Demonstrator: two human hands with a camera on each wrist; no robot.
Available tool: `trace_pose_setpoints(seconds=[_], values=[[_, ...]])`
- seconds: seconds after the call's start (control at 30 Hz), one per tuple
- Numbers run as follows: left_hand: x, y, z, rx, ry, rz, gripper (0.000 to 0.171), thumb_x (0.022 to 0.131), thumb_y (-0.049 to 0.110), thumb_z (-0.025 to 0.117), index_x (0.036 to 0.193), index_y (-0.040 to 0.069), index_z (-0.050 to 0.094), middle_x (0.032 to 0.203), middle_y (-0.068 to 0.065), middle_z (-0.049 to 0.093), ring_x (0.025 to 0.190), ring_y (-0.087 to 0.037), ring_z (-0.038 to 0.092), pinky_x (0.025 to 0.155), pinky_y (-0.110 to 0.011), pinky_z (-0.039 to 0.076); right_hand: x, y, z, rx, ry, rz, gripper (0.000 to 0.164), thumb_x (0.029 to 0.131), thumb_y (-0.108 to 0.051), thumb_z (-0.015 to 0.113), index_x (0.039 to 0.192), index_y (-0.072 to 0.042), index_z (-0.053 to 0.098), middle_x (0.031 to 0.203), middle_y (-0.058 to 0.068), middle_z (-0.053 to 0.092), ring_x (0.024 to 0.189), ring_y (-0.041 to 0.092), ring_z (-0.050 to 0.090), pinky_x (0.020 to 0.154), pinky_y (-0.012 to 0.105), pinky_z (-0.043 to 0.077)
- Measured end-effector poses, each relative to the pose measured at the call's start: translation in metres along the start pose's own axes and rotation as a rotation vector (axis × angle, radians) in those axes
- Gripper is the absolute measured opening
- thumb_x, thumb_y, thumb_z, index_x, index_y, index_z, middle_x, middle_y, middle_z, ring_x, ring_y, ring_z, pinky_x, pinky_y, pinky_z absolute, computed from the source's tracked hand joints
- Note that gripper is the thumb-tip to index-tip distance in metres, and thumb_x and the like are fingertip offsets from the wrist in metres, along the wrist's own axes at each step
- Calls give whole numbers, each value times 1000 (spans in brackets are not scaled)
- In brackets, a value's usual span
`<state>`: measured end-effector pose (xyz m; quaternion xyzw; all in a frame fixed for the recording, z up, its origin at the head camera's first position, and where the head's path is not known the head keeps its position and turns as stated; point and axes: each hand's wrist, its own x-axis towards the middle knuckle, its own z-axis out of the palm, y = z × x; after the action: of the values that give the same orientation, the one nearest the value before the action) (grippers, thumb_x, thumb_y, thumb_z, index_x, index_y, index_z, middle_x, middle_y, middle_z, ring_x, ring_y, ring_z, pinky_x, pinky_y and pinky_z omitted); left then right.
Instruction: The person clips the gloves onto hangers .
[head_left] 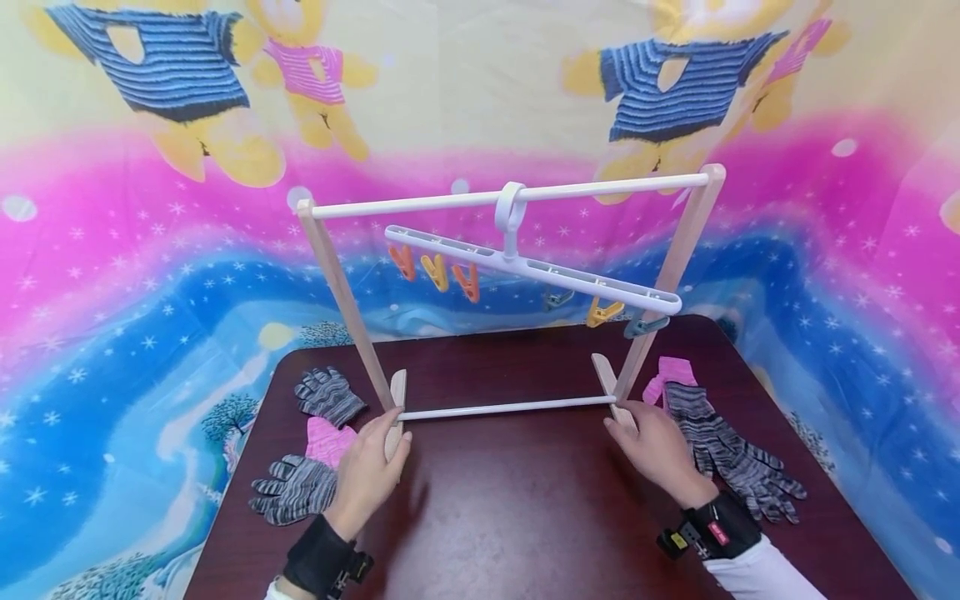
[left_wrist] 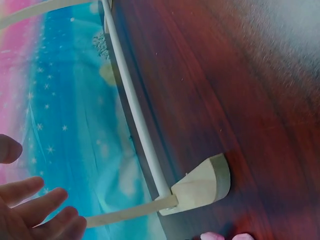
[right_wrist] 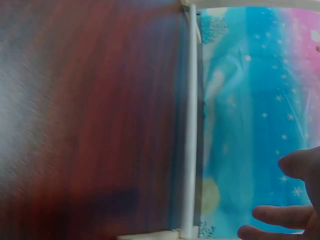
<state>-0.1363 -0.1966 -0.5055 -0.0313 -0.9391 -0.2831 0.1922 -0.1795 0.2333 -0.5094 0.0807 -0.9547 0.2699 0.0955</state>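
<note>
Item: drying rack [head_left: 345, 308], two wooden uprights joined by an upper rod [head_left: 420, 202] and a lower rod [head_left: 506, 408], standing towards the back of the dark tabletop [head_left: 510, 500].

Fitted: one white hanger [head_left: 517, 265], hooked on the upper rod near its middle, its bar slanting down to the right; six coloured pegs [head_left: 434, 272], none holding anything.

Hands: left hand [head_left: 367, 467] beside the left foot [head_left: 397, 390], right hand [head_left: 660, 450] beside the right foot [head_left: 604, 375]; fingers of both apart in the wrist views, clamped on nothing (whether skin touches wood cannot be told).

Beside: grey striped gloves [head_left: 296, 492] and a pink glove [head_left: 328, 442] on the left; more grey gloves [head_left: 720, 442] with pink ones [head_left: 675, 371] on the right.

Handling note: the step appears to be steadying or placing the rack. Best done with both hands low on the feet, pushing evenly so the frame does not twist, and gently, since a jolt could swing the hanger; the feet are best kept off the gloves
</note>
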Motion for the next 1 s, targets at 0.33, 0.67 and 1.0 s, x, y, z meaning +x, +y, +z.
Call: trace_pose_setpoints(seconds=[0.33,0.67,1.0], values=[[-7,0,4,40,8,104,43,90,23,73,130,9,67,127,-11,71,120,-30,65,95,-50,54,-12,-5,21,-74,53,-118,42,90,-30,74,120,-1,69,120,20,71,115,40,64,97,61,47],[-15,3,4,48,-11,123,43,89,21,76,129,9,67,128,-14,70,120,-33,65,96,-52,54,-26,-15,39,-82,-3,-169,54,89,-34,74,132,-3,65,136,22,63,127,45,56,103,66,41],[-29,0,10,74,-5,148,43,88,21,77,128,9,68,127,-12,71,116,-31,67,94,-49,55,-35,-25,52,-56,-33,-226,59,86,-37,77,135,-8,64,142,20,60,133,46,52,107,66,39]])
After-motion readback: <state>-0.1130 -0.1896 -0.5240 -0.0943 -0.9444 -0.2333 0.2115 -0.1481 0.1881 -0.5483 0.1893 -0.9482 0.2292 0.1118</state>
